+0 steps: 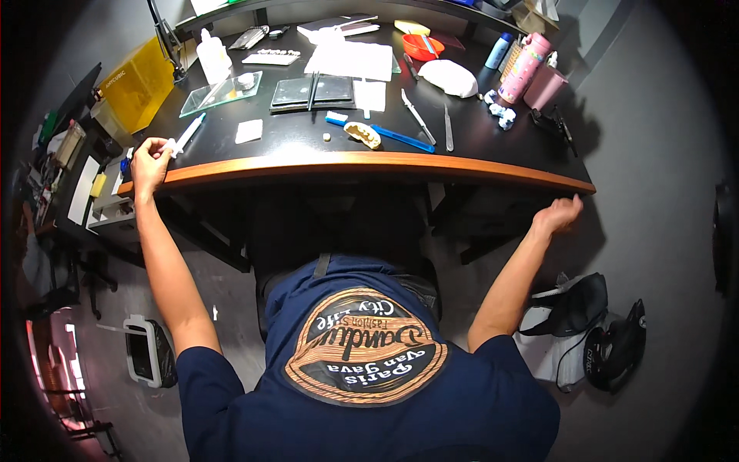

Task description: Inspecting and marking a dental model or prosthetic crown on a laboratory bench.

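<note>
My left hand [152, 164] is at the desk's left front corner, fingers closed around the white end of a pale blue syringe-like tube [190, 132]; what exactly they pinch is unclear. Just under the right front corner, my right hand [560, 215] is curled, its fingertips partly hidden near the wooden edge [369, 159]. Between the hands, a cream dental cast [362, 136] rests against a blue toothbrush [404, 140]. A small tooth-coloured piece [326, 137] sits beside it. Farther right lie a slim knife [418, 119] and a metal spatula [449, 127]. A white square pad [249, 132] lies left.
Behind are a glass slab [215, 95], a black flat case [285, 92] with tweezers across it, white paper [350, 61], a red bowl [416, 48] and a white bottle [212, 58]. A pink bottle [525, 69] stands right. A bin [146, 317] and black helmet [616, 350] are on the floor.
</note>
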Action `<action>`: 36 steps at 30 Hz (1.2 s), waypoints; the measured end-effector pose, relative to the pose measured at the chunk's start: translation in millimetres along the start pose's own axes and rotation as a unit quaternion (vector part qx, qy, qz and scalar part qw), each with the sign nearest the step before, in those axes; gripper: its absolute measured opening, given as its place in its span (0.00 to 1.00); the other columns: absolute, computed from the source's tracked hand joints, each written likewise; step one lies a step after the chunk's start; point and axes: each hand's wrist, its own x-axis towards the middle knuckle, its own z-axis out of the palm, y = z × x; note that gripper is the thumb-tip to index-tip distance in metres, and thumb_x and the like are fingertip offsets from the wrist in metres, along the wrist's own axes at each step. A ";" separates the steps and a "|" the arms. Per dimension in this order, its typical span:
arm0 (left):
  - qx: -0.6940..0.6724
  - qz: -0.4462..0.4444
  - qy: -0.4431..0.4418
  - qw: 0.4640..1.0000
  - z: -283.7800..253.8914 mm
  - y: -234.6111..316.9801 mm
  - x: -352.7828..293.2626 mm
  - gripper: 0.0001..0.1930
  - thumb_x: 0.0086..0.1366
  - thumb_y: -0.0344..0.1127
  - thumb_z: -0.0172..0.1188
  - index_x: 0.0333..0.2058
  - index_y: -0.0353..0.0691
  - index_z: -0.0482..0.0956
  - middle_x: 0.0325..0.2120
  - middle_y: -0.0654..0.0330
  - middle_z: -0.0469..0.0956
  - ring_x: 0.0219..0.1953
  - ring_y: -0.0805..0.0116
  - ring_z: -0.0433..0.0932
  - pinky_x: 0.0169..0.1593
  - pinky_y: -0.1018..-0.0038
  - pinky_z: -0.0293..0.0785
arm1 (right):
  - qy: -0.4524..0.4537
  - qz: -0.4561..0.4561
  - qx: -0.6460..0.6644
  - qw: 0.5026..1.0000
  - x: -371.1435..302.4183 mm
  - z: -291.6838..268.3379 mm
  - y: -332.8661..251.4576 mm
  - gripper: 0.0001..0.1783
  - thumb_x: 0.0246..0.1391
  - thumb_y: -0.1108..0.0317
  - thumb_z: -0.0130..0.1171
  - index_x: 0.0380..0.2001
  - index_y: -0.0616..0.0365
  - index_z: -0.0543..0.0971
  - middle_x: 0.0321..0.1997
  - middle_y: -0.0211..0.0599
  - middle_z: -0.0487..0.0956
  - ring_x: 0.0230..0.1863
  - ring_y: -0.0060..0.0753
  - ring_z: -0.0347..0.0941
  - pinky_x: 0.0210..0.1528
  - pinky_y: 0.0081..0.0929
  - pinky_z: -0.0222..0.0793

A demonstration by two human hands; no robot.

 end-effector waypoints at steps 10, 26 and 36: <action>0.000 -0.005 0.001 1.000 0.6 -1.2 -1.3 0.08 0.67 0.33 0.70 0.41 0.36 0.86 0.32 0.66 0.86 0.34 0.81 0.81 0.42 0.80 0.76 | -0.404 -0.464 -0.326 0.718 -74.3 102.3 -36.0 0.23 0.64 0.63 0.61 0.57 0.66 0.80 0.69 0.63 0.71 0.69 0.58 0.70 0.70 0.44 0.67; 0.101 0.019 0.239 0.966 7.8 -13.1 -3.0 0.18 0.67 0.47 0.70 0.47 0.41 0.84 0.53 0.47 0.84 0.56 0.50 0.83 0.58 0.61 0.77 | -0.630 -0.346 -0.489 0.494 -95.7 64.1 -22.8 0.31 0.77 0.53 0.41 0.63 0.69 0.76 0.69 0.57 0.74 0.73 0.57 0.67 0.74 0.44 0.60; 0.113 -0.088 0.089 0.986 2.4 7.5 -7.5 0.21 0.67 0.53 0.68 0.45 0.39 0.85 0.42 0.52 0.89 0.48 0.58 0.87 0.51 0.63 0.80 | -0.631 -0.370 -0.464 0.499 -109.0 49.1 -34.9 0.33 0.74 0.56 0.47 0.70 0.72 0.66 0.77 0.66 0.60 0.79 0.65 0.53 0.81 0.50 0.44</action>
